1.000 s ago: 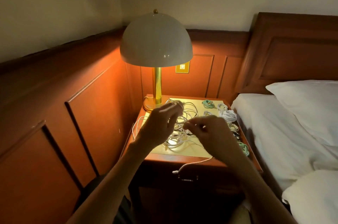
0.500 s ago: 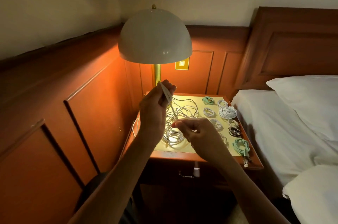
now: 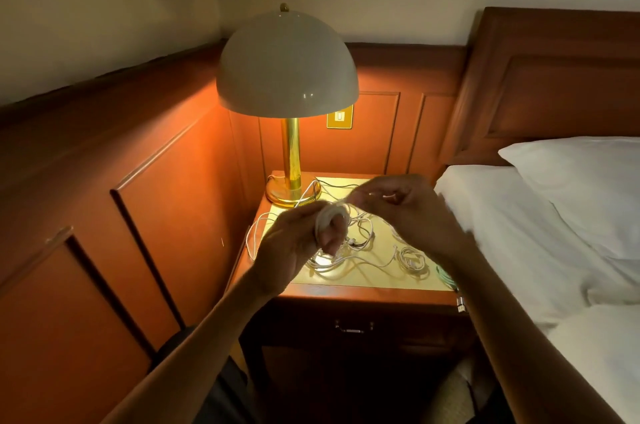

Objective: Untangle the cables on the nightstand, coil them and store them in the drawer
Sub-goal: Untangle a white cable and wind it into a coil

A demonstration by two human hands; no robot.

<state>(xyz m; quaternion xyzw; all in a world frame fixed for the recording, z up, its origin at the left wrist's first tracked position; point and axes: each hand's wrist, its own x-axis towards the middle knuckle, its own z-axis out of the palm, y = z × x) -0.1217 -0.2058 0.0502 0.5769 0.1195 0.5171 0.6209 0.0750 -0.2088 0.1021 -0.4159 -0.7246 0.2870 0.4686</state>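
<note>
My left hand (image 3: pixel 298 240) is raised over the nightstand (image 3: pixel 346 292) with a white cable (image 3: pixel 327 217) wrapped in loops around its fingers. My right hand (image 3: pixel 412 208) is just to its right and pinches the same cable's running strand. Beneath them a tangle of white cables (image 3: pixel 349 250) lies on the yellow top. A small white coil (image 3: pixel 412 259) sits to the right, and a green coil (image 3: pixel 446 279) shows at the right edge, partly hidden by my right forearm. The drawer (image 3: pixel 353 328) under the top is closed, with a metal handle.
A lamp (image 3: pixel 289 77) with a white dome shade and brass stem stands at the back left of the nightstand. Wood panelling closes the left and back sides. A bed (image 3: pixel 540 250) with white sheets and a pillow (image 3: pixel 581 174) borders the right. A cable plug (image 3: pixel 460 305) hangs off the front right corner.
My left hand has come down from beside the lamp stem and now has the cable looped round its fingers. My right hand has moved up and to the right, covering the coils.
</note>
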